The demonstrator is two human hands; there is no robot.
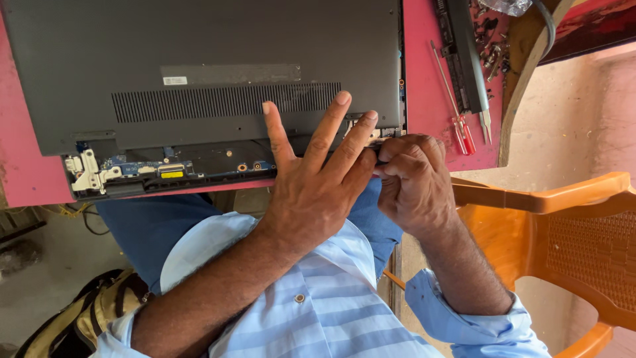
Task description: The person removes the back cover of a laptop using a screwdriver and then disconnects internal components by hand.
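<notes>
- One laptop [199, 59], grey, lying bottom-up on the pink worktop [427, 73]. Long axis runs left-right across the view; vent grille strip runs parallel to it.
- Near edge of the laptop base is open: circuit board [165, 167] exposed along that edge, one silver hinge bracket [86, 171] at its left end, one yellow part beside the blue board.
- Two hands, both at the right end of that near edge.
- Left hand [311, 192]: palm down, three fingers [334, 119] spread wide and resting on the grey cover next to the grille; thumb side tucked toward the other hand. Holds nothing that I can see.
- Right hand [414, 176]: fingers curled tight into a fist at the laptop's near-right corner, pinched on a small dark object; what it is, can't tell, mostly hidden.
- The two hands touch each other at the thumbs.
- Two screwdrivers [457, 113] with red handles on the worktop right of the laptop, side by side, shafts pointing away and up-left, handles nearer the person.
- One long black strip part [464, 53] just beyond them, long axis roughly front-to-back; loose screws scattered by it.
- One orange plastic chair [570, 225] at right, off the worktop.
</notes>
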